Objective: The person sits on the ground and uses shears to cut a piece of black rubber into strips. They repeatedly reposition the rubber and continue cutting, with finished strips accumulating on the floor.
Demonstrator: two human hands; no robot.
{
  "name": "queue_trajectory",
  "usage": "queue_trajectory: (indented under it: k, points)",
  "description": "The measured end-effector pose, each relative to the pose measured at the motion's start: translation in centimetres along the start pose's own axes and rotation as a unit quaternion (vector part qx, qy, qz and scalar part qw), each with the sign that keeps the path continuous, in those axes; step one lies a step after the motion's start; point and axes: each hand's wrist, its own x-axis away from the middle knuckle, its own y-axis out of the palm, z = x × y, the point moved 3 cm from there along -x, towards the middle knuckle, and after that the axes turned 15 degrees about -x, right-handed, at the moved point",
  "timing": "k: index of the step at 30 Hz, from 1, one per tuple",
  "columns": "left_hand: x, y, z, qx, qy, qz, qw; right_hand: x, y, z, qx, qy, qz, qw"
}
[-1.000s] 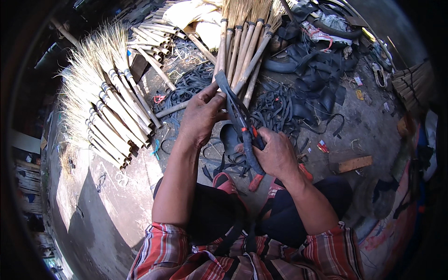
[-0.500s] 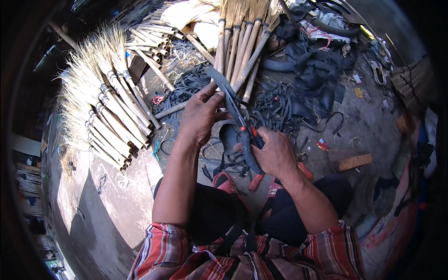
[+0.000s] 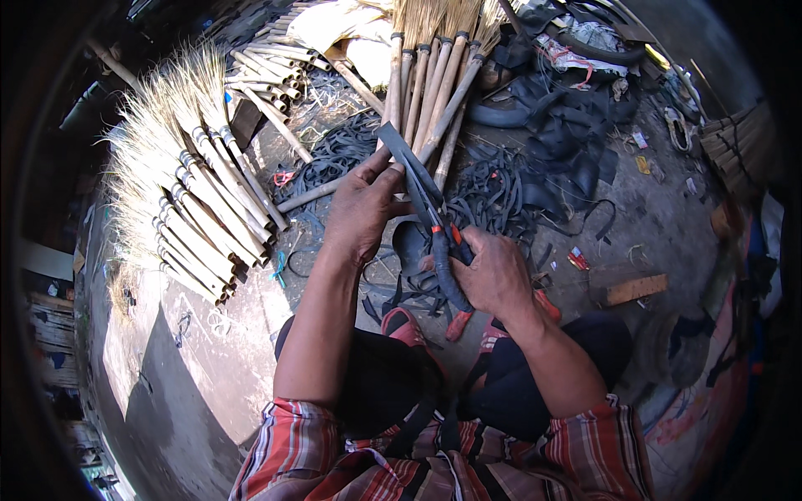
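Observation:
My left hand (image 3: 361, 204) is raised in front of me, its thumb and fingers pinching a flat dark rubber strip (image 3: 396, 144). My right hand (image 3: 496, 274) grips a large pair of scissors (image 3: 446, 269) with black-wrapped handles and orange-red bands and tip. The blades point up and away from me and lie along the rubber, close to my left fingers. How far they have cut into it cannot be made out. Below and beyond both hands, a tangle of thin black rubber strips (image 3: 501, 188) covers the ground.
Grass brooms (image 3: 209, 196) lie in a row at the left, and more brooms (image 3: 443, 83) stand beyond my hands. Cut bamboo lengths (image 3: 267, 71) are piled behind. Black rubber sheets (image 3: 555, 138) heap at the far right. A wood block (image 3: 637, 290) lies right of my knee.
The rubber strip's upper end has shifted slightly to the right and tilted more upright along the blades. Both hands have stayed nearly in place, keeping their hold.

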Motion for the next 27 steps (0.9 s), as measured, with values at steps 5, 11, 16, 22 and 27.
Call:
queue_trajectory:
  k: [5,11,16,22,27]
  points:
    - [0.1,-0.2,0.0,-0.018,-0.003,-0.013,1.0,-0.3,0.4,0.0,0.012,-0.042,0.013,0.999]
    - [0.1,1.1,-0.9,-0.065,-0.005,-0.049,0.997,-0.5,0.0,0.4,0.053,-0.042,0.039,0.997]
    - [-0.4,0.1,-0.3,-0.032,-0.002,-0.016,0.999,-0.1,0.1,0.5,0.01,0.014,-0.002,1.0]
    - [-0.2,0.6,-0.6,-0.07,-0.012,-0.024,0.997,-0.3,0.5,-0.1,0.081,-0.163,0.104,0.978]
    - [-0.3,1.0,-0.9,-0.086,0.0,-0.054,0.995,-0.6,-0.1,1.0,0.012,0.006,0.007,1.0]
